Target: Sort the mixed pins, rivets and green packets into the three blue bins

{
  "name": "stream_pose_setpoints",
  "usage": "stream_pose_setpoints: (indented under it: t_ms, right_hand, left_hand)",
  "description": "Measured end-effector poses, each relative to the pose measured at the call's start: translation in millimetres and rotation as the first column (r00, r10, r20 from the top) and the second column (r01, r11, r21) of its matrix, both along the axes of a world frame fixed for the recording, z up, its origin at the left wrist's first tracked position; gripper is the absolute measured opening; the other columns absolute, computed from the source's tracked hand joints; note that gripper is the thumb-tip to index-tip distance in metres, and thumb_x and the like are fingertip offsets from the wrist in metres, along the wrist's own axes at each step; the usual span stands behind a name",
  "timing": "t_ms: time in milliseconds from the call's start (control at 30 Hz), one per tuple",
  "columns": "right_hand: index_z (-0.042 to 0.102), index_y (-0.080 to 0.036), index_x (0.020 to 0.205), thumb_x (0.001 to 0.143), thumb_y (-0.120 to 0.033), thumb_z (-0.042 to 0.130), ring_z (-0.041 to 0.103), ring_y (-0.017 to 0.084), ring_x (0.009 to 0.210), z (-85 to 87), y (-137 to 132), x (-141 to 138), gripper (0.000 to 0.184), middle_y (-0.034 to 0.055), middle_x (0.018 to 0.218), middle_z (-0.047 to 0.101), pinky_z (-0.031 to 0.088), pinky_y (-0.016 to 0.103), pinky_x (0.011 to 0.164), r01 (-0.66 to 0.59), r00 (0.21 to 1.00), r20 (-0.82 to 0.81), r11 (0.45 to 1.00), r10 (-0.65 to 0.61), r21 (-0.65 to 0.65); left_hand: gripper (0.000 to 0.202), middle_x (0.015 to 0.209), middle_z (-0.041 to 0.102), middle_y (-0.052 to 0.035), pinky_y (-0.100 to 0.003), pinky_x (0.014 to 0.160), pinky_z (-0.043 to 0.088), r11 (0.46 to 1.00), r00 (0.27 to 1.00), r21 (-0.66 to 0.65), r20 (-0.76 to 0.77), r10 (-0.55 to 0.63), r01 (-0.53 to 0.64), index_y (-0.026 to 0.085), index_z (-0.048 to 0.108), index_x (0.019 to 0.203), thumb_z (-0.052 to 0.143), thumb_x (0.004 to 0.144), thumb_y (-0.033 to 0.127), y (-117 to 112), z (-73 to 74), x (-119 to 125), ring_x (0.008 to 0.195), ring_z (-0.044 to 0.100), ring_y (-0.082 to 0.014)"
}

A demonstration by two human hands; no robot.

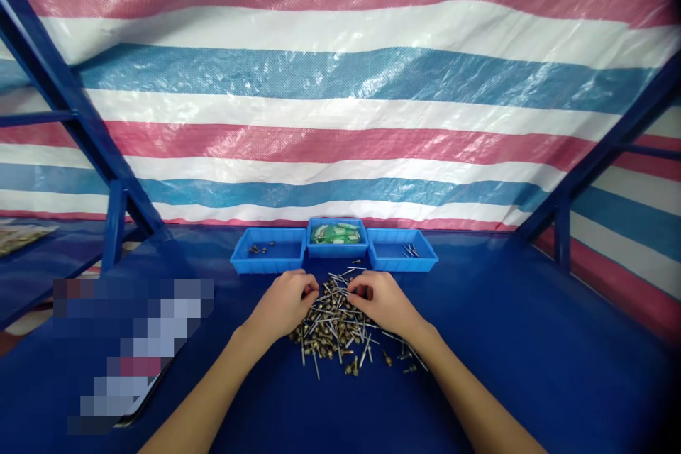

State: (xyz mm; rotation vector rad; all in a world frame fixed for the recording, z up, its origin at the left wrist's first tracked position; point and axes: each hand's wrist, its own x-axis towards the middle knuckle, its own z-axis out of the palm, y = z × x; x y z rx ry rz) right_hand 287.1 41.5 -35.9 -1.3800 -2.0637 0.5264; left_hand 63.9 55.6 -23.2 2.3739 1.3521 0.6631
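A heap of small metal parts (335, 330), silver nails and brass-coloured screws or plugs, lies on the blue table (511, 362) in front of me. My left hand (283, 303) rests on the heap's left edge, fingers curled in a pinch. On the heap's right edge sits my right hand (381, 299), fingers also curled. What either pinch holds is too small to make out. Behind the heap stand three blue trays: the left tray (269, 250) with a few brass pieces, the middle tray (337, 238) with green packets, the right tray (403, 250) with a few silver nails.
A striped red, white and blue tarpaulin (340, 85) hangs behind the table. Blue metal frame bars rise at the left (114, 227) and right (562, 230). A blurred flat object (133, 347) lies on the table at my left.
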Motion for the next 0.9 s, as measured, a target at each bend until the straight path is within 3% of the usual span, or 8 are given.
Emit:
stream_pose_setpoints:
  t_ms: [267, 367, 533, 733, 833, 900]
  right_hand:
    - [0.074, -0.021, 0.08, 0.078, -0.018, 0.063, 0.057, 0.014, 0.06, 0.2, 1.3, 3.9, 0.012, 0.0016, 0.072, 0.068, 0.042, 0.024, 0.057, -0.024, 1.0, -0.011, 0.999, 0.024, -0.033]
    - [0.073, -0.02, 0.078, 0.077, -0.016, 0.061, 0.057, 0.014, 0.061, 0.1, 0.7, 3.6, 0.012, 0.0016, 0.071, 0.068, 0.042, 0.024, 0.057, -0.025, 1.0, -0.004, 0.999, 0.025, -0.024]
    - [0.073, -0.021, 0.08, 0.076, -0.016, 0.061, 0.057, 0.014, 0.059, 1.3, -0.1, 3.3, 0.013, 0.0004, 0.069, 0.068, 0.041, 0.024, 0.056, -0.006, 1.0, 0.003, 1.0, 0.006, -0.028]
    - [0.073, -0.021, 0.076, 0.075, -0.016, 0.063, 0.058, 0.014, 0.055, 5.0, -0.4, 7.1, 0.011, 0.0, 0.065, 0.068, 0.042, 0.024, 0.053, -0.017, 0.997, -0.073, 0.996, 0.011, -0.085]
    - [0.073, -0.02, 0.072, 0.074, -0.017, 0.064, 0.06, 0.014, 0.056, 5.9, -0.1, 11.0, 0.01, 0.0005, 0.065, 0.069, 0.044, 0.024, 0.053, -0.044, 0.994, -0.106, 0.993, 0.033, -0.106]
    - [0.073, -0.02, 0.073, 0.072, -0.017, 0.065, 0.061, 0.015, 0.058, 5.6, 0.5, 13.1, 0.009, 0.0009, 0.066, 0.069, 0.045, 0.024, 0.053, -0.06, 0.993, -0.106, 0.99, 0.047, -0.124]
  left_hand:
    - [0.015, 0.076, 0.063, -0.0027, -0.028, 0.065, 0.043, 0.999, 1.0, 0.038, 0.026, -0.01, 0.009, 0.02, 0.063, 0.073, 0.054, 0.082, 0.012, 0.7, -3.6, 3.4, 0.075, 0.06, -0.0187]
    - [0.013, 0.08, 0.067, -0.0026, -0.028, 0.07, 0.047, 0.998, 0.988, 0.051, 0.152, -0.034, 0.026, 0.021, 0.064, 0.082, 0.053, 0.087, 0.018, -0.9, 1.4, 7.5, 0.077, 0.063, -0.0184]
    - [0.013, 0.09, 0.071, -0.0043, -0.029, 0.075, 0.052, 0.993, 0.901, 0.114, 0.425, -0.084, 0.038, 0.022, 0.067, 0.093, 0.056, 0.09, 0.028, -6.2, 10.5, 12.6, 0.081, 0.066, -0.0181]
    - [0.011, 0.092, 0.071, -0.0056, -0.032, 0.08, 0.052, 0.975, 0.866, 0.218, 0.48, -0.141, 0.038, 0.021, 0.067, 0.09, 0.057, 0.09, 0.025, -7.8, 11.9, 12.5, 0.088, 0.066, -0.0192]
    - [0.01, 0.093, 0.071, -0.0051, -0.034, 0.085, 0.05, 0.94, 0.899, 0.335, 0.428, -0.096, -0.059, 0.022, 0.066, 0.09, 0.055, 0.09, 0.023, 0.5, 12.6, 5.5, 0.091, 0.064, -0.0202]
    - [0.012, 0.099, 0.07, -0.0057, -0.039, 0.091, 0.047, 0.895, 0.93, 0.398, 0.365, 0.048, -0.202, 0.022, 0.065, 0.095, 0.054, 0.09, 0.021, 8.1, 13.5, -2.8, 0.099, 0.062, -0.0231]
